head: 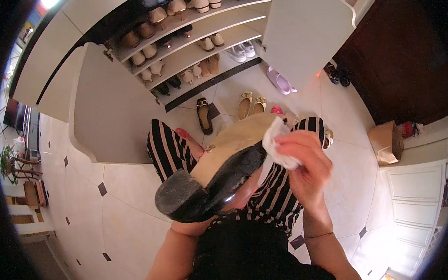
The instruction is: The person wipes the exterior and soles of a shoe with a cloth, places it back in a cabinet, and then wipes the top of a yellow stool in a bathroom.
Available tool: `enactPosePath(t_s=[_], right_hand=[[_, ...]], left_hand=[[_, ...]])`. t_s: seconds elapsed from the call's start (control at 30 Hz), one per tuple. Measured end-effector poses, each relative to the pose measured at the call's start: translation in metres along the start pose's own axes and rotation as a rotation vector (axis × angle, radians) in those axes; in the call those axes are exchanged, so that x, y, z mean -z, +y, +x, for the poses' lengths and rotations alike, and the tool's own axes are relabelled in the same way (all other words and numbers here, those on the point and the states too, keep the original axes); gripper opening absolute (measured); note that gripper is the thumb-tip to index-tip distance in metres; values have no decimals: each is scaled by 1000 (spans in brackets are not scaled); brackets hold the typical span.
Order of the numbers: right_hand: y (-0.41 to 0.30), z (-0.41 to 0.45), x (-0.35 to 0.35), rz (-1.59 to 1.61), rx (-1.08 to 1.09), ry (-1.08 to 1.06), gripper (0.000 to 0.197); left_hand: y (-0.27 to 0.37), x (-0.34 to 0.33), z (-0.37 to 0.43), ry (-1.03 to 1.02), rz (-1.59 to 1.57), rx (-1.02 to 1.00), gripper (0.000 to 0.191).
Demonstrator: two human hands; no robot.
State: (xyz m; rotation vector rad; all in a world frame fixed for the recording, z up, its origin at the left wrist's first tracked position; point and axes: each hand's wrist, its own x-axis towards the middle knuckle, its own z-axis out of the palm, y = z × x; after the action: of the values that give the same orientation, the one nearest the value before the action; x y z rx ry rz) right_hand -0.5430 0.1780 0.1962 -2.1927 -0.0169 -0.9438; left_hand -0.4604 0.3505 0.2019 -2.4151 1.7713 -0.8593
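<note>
A black shoe (pixel 245 161) with a tan sole and a black block heel is held up over my lap, its sole turned up towards the camera. My left hand (pixel 249 191) grips it from beneath and is mostly hidden by the shoe. My right hand (pixel 308 161) pinches a white cloth or wipe (pixel 279 143) against the toe end of the shoe. Behind it, on the tiled floor, stand a black flat shoe (pixel 204 116) with a buckle and a pair of gold flats (pixel 245 105) with bows.
An open shoe cabinet (pixel 207 78) with several pairs on its shelves stands ahead, its doors (pixel 110 110) swung out to both sides. A lilac slip-on shoe (pixel 279 81) lies by the right door. Dark shoes (pixel 337 74) and a brown paper bag (pixel 385 140) are farther right.
</note>
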Motion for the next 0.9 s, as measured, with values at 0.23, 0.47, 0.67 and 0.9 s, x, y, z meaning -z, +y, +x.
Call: enactPosePath(t_s=[0.23,0.47,0.67,0.9], right_hand=[[-4,-13,-25,18,277,-284,40],[-23,-18,-38,104,173,-198,35],[10,-25,-33,-79,169,-67,30],[46,-17,-20,-210,80,118,19]], left_hand=[[6,-19,-54,-145,-988,458,38],[-3,-23,-50,-252,-1036,379,24],[1,-34,-53,-311,-1020,326,23],[16,-69,-19,-245,-1425,528,23]])
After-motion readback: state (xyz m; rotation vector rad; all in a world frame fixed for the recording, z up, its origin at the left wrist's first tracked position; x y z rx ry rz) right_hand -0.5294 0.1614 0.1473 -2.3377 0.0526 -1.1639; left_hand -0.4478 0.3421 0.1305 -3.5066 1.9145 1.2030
